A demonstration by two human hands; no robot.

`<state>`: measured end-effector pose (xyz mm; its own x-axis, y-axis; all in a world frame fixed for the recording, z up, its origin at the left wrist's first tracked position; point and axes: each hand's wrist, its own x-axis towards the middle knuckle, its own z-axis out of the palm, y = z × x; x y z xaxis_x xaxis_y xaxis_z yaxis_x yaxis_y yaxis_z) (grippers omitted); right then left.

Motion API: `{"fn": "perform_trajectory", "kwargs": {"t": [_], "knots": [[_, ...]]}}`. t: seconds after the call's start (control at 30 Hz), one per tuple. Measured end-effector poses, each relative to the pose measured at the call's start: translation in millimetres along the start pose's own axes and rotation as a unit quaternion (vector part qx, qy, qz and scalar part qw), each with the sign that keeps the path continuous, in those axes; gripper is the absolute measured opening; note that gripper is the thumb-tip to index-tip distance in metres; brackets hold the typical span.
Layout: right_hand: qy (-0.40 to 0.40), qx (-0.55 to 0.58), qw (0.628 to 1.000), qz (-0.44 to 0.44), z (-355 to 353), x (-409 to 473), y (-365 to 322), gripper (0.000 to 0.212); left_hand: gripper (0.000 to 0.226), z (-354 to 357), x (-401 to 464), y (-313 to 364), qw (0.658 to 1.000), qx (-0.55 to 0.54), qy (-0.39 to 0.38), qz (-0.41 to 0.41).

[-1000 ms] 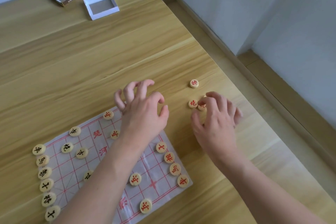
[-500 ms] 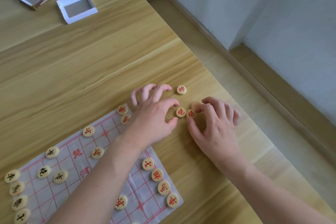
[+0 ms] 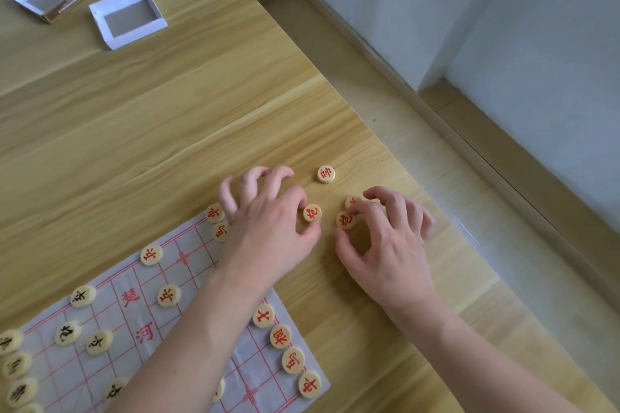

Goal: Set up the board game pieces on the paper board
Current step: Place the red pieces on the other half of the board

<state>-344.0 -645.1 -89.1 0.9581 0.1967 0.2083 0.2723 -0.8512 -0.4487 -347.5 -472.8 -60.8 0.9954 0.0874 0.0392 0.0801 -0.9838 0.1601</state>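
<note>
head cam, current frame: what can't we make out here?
- Paper board with red grid: middle hidden by left forearm, lower and left parts cut by the frame edge.
- Round wooden piece with red mark: mostly covered by right hand fingers; character unreadable.
- Left hand: whether it pinches or only touches the red-marked disc is unclear.

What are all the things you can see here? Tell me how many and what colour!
Loose pieces: four, tan with red characters, on the table right of the board.
Red-marked pieces on board: at least eight, tan.
Black-marked pieces: about eight visible, tan, board's left part.
Paper board: one, white with red lines, lower left.
Box halves: two, white, far left.
Table: one, light wood.
Left hand: pinches a loose piece.
Right hand: fingers on two loose pieces.
</note>
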Motion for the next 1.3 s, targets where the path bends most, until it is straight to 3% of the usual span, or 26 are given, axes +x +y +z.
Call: {"fn": "perform_trajectory", "kwargs": {"t": [0.23, 0.5, 0.8, 1.3], "knots": [[0.001, -0.019, 1.000, -0.019, 1, 0, 1, 0.030, 0.017, 3, -4, 2, 1.000, -0.002, -0.007, 0.012], [-0.021, -0.034, 0.999, 0.023, 1, -2, 0, 0.042, 0.015, 3, -8, 5, 1.000, 0.007, 0.004, 0.004], [0.001, -0.026, 1.000, 0.007, 1, -3, -1, 0.030, 0.013, 4, -9, 4, 1.000, -0.011, 0.017, -0.017], [-0.008, 0.022, 0.999, -0.030, -3, -23, -39, 0.026, 0.017, -17, -45, -24, 0.997, -0.016, 0.054, -0.045]]}}
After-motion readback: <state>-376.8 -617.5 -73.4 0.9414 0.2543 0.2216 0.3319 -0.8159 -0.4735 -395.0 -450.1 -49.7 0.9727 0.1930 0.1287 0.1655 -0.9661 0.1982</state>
